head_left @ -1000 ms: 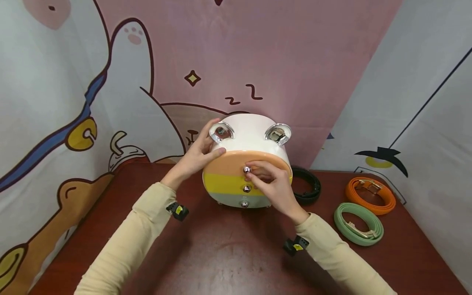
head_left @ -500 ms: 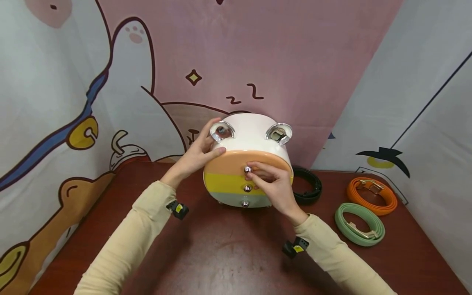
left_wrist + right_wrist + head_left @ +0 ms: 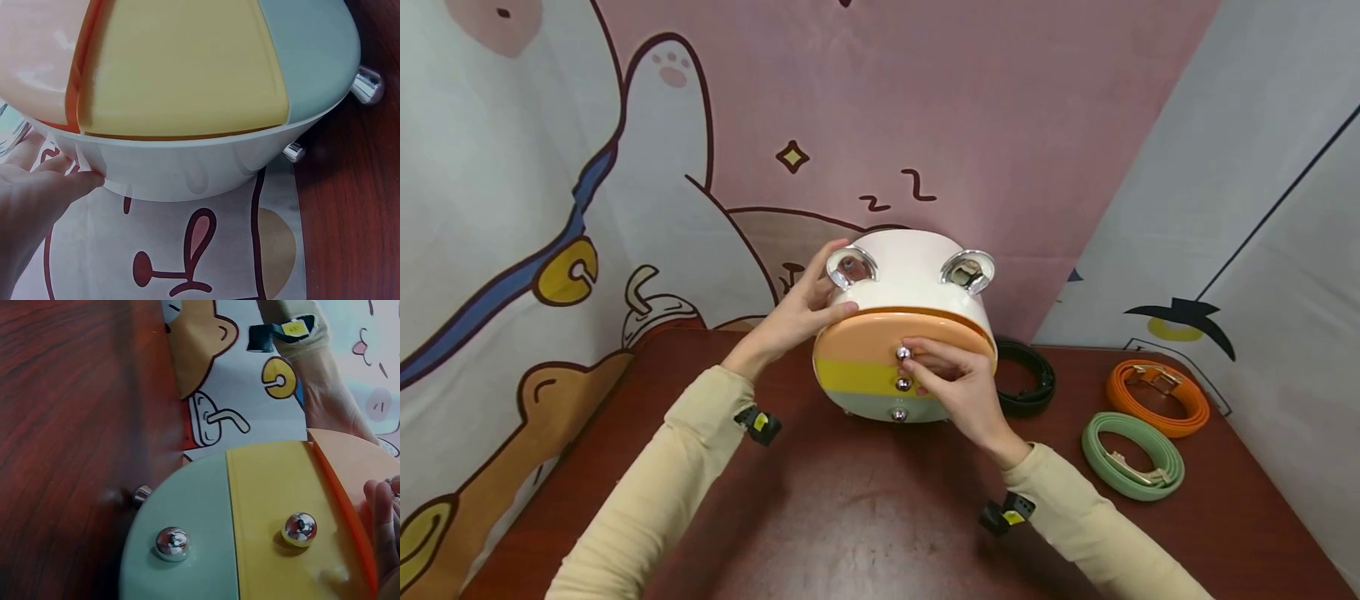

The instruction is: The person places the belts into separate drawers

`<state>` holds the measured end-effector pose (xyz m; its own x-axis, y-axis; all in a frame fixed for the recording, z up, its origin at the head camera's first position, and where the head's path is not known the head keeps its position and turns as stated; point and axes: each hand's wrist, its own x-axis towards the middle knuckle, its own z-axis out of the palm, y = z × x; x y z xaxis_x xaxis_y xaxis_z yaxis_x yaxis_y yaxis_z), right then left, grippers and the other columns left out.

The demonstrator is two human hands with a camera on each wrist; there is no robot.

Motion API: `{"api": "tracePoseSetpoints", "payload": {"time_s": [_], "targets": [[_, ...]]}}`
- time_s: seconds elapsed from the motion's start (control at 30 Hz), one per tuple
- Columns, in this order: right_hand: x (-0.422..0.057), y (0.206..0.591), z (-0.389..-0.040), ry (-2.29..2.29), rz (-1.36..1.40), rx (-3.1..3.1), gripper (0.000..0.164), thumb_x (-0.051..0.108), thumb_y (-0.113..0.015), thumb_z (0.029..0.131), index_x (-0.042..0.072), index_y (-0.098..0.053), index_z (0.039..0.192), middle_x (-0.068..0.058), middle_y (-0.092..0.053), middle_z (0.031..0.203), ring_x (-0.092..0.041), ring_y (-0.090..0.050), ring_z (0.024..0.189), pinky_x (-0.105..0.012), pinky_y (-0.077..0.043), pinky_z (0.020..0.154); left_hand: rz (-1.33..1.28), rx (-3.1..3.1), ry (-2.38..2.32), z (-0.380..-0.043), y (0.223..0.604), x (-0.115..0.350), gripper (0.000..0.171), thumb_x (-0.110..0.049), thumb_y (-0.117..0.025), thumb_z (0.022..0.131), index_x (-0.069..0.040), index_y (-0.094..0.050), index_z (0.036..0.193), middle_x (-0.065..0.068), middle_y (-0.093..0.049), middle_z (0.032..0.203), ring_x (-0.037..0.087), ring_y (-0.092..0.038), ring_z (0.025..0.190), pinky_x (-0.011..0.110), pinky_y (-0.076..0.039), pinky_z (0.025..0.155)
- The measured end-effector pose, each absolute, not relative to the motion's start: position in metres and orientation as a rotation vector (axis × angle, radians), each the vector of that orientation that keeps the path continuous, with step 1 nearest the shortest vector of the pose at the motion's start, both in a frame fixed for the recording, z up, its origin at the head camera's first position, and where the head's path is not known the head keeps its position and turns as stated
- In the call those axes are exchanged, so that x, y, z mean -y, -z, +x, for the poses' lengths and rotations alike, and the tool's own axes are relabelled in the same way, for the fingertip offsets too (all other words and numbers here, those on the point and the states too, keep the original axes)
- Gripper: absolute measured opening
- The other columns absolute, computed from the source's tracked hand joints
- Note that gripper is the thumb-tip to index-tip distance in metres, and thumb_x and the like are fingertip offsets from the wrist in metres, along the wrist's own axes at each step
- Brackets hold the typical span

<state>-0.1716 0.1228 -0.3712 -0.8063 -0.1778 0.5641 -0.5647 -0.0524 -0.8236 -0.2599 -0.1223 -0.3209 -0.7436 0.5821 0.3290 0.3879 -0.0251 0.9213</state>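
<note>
A small white storage box (image 3: 910, 267) with two silver ears stands on the table. Its front carries a peach top drawer (image 3: 857, 337), a yellow middle drawer (image 3: 853, 377) and a pale green bottom drawer (image 3: 857, 406), each with a silver ball knob. My left hand (image 3: 797, 317) holds the box's upper left side, thumb near the front rim, other fingers behind the ear. My right hand (image 3: 964, 385) pinches the top drawer's knob (image 3: 903, 353) between thumb and fingers. That drawer stands slightly out, baring its orange side (image 3: 344, 500) in the right wrist view.
To the box's right lies a coiled black belt (image 3: 1030, 379), partly hidden. Farther right are a coiled orange belt (image 3: 1187, 408) and a coiled green belt (image 3: 1093, 462) on the brown table (image 3: 850, 517). A cartoon-printed cloth (image 3: 1000, 125) hangs close behind the box.
The top drawer has come slightly forward, and a dark orange gap now shows above it. My right hand has moved a little toward me with the knob. My left hand stays on the box.
</note>
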Motion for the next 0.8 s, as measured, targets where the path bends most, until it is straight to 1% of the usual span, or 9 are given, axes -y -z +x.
{"api": "tracePoseSetpoints", "payload": {"time_s": [0.1, 0.27, 0.33, 0.43, 0.53, 0.67, 0.8], "targets": [[-0.123, 0.372, -0.17, -1.928, 0.814, 1.928, 0.029, -0.011, -0.066, 0.086, -0.007, -0.067, 0.114, -0.023, -0.069, 0.097, -0.024, -0.071, 0.08, -0.036, -0.056, 0.059, 1.043, -2.046, -1.886, -0.26, 0.321, 0.122, 0.081, -0.003, -0.059, 0.096, -0.038, -0.014, 0.152, 0.016, -0.047, 0.139, 0.029, -0.054, 0.117, 0.039, -0.05, 0.087], [-0.125, 0.372, -0.167, -1.9, 0.828, 1.938, 0.029, -0.011, -0.067, 0.086, -0.007, -0.067, 0.114, -0.021, -0.07, 0.098, -0.022, -0.071, 0.081, -0.037, -0.056, 0.058, 1.028, -2.043, -1.884, -0.26, 0.321, 0.123, 0.081, -0.002, -0.058, 0.096, -0.038, -0.014, 0.153, 0.018, -0.05, 0.135, 0.03, -0.057, 0.111, 0.039, -0.052, 0.083], [-0.125, 0.372, -0.166, -1.89, 0.827, 1.957, 0.029, -0.01, -0.067, 0.086, -0.006, -0.068, 0.115, -0.019, -0.07, 0.099, -0.023, -0.07, 0.081, -0.037, -0.056, 0.058, 1.022, -2.054, -1.877, -0.26, 0.321, 0.123, 0.081, -0.003, -0.058, 0.096, -0.037, -0.013, 0.154, 0.019, -0.051, 0.133, 0.03, -0.058, 0.109, 0.039, -0.052, 0.081], [-0.126, 0.372, -0.163, -1.888, 0.831, 1.979, 0.03, -0.009, -0.067, 0.086, -0.005, -0.068, 0.116, -0.018, -0.071, 0.099, -0.03, -0.07, 0.08, -0.036, -0.056, 0.058, 1.012, -2.063, -1.873, -0.26, 0.321, 0.124, 0.08, -0.003, -0.058, 0.097, -0.034, -0.012, 0.154, 0.019, -0.052, 0.131, 0.03, -0.059, 0.106, 0.041, -0.053, 0.079], [-0.127, 0.372, -0.161, -1.889, 0.832, 1.991, 0.03, -0.009, -0.066, 0.087, -0.004, -0.068, 0.116, -0.018, -0.071, 0.099, -0.033, -0.069, 0.079, -0.037, -0.055, 0.057, 1.004, -2.055, -1.876, -0.26, 0.321, 0.125, 0.079, -0.004, -0.058, 0.097, -0.036, -0.013, 0.154, 0.019, -0.053, 0.131, 0.03, -0.059, 0.105, 0.043, -0.054, 0.079], [-0.127, 0.371, -0.156, -1.899, 0.837, 1.98, 0.03, -0.011, -0.065, 0.087, -0.006, -0.067, 0.116, -0.019, -0.07, 0.099, -0.026, -0.071, 0.081, -0.035, -0.056, 0.055, 1.008, -2.034, -1.876, -0.26, 0.321, 0.125, 0.078, -0.005, -0.058, 0.097, -0.041, -0.015, 0.153, 0.018, -0.051, 0.133, 0.031, -0.058, 0.108, 0.044, -0.052, 0.083], [-0.126, 0.369, -0.152, -1.915, 0.86, 1.95, 0.029, -0.012, -0.064, 0.087, -0.008, -0.066, 0.116, -0.021, -0.07, 0.098, -0.023, -0.071, 0.08, -0.035, -0.055, 0.053, 1.018, -2.022, -1.877, -0.261, 0.321, 0.126, 0.079, -0.005, -0.057, 0.097, -0.035, -0.012, 0.154, 0.018, -0.05, 0.134, 0.032, -0.057, 0.109, 0.044, -0.051, 0.085]]}}
